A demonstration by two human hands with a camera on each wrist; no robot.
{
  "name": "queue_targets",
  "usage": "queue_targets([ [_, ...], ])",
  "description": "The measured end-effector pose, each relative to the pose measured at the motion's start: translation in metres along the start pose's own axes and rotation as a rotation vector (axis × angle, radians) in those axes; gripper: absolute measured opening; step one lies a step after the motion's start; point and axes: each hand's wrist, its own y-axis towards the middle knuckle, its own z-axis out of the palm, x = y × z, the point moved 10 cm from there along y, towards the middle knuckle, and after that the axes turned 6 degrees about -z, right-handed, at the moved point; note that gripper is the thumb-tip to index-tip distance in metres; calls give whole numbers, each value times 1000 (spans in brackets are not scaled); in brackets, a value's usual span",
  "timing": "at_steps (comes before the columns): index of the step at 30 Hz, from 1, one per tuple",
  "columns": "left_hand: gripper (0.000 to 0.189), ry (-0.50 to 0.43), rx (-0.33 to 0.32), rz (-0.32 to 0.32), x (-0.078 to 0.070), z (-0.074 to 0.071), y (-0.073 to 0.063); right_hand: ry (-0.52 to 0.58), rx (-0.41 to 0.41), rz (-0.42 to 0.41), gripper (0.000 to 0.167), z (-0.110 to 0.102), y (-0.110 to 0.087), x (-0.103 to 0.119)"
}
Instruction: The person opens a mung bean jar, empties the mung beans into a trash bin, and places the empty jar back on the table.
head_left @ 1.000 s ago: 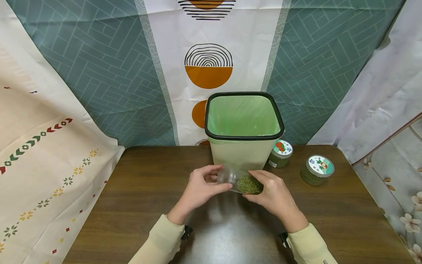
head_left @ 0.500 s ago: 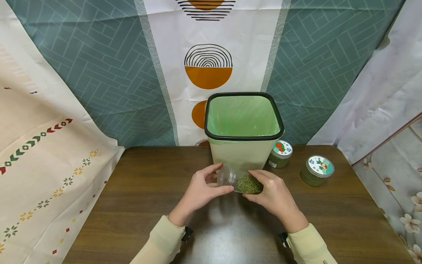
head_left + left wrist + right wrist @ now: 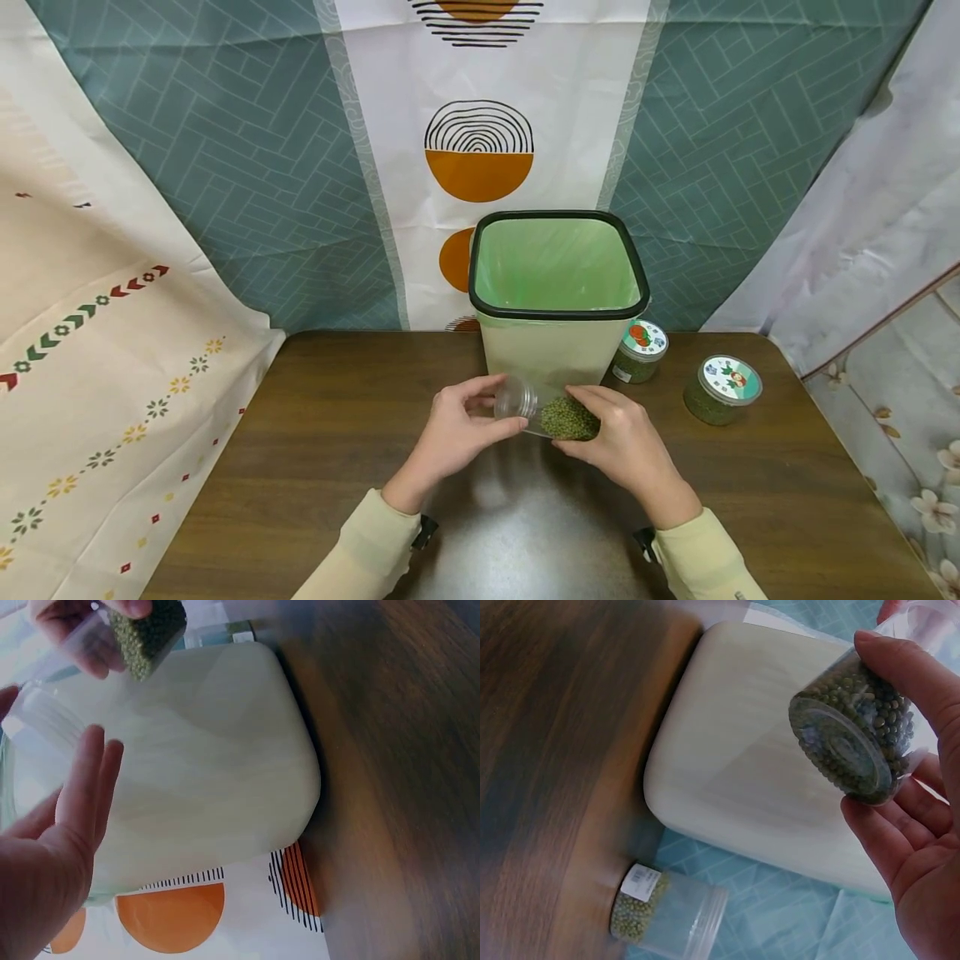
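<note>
A clear plastic jar of mung beans (image 3: 567, 419) lies tilted on its side in front of the bin, with its threaded end to the left. My right hand (image 3: 626, 433) grips the bean-filled base between thumb and fingers. At the other end, the thumb and fingers of my left hand (image 3: 461, 425) are curved round the clear end piece (image 3: 510, 398). The left wrist view shows that ridged clear end (image 3: 49, 716) between thumb and fingers. In the right wrist view, the beans (image 3: 889, 712) are gathered toward the jar's round bottom.
A pale green bin (image 3: 551, 350) with a black rim stands just behind the hands. Right of it are two lidded jars of beans, one close against the bin (image 3: 637, 367) and one farther right (image 3: 708, 404). Patterned cloth (image 3: 337, 167) hangs behind the brown table (image 3: 360, 400).
My left hand shifted slightly right along the jar's end, then back left. The right hand has kept its grip on the base. The head view has shifted a little.
</note>
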Motion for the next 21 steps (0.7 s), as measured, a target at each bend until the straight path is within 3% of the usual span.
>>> queue_targets([
  [3, 56, 52, -95, -5, 5, -5, 1, -10, -1, -1, 68, 0, 0, 0],
  [6, 58, 85, -120, -19, 8, -7, 1, -19, 4, -4, 68, 0, 0, 1],
  [9, 72, 111, -63, -10, 8, -3, 2, -21, 2, -6, 68, 0, -1, 0],
  [14, 91, 77, 84, 126, -7, 7, 2, -25, -4, -7, 69, -1, -2, -1],
  [17, 82, 77, 101, 196, -24, 7, -3, -23, -5, -14, 69, -1, 0, -1],
  [21, 66, 82, 92, 175, -39, 4, -11, -20, -14, -25, 69, 0, 1, 0],
])
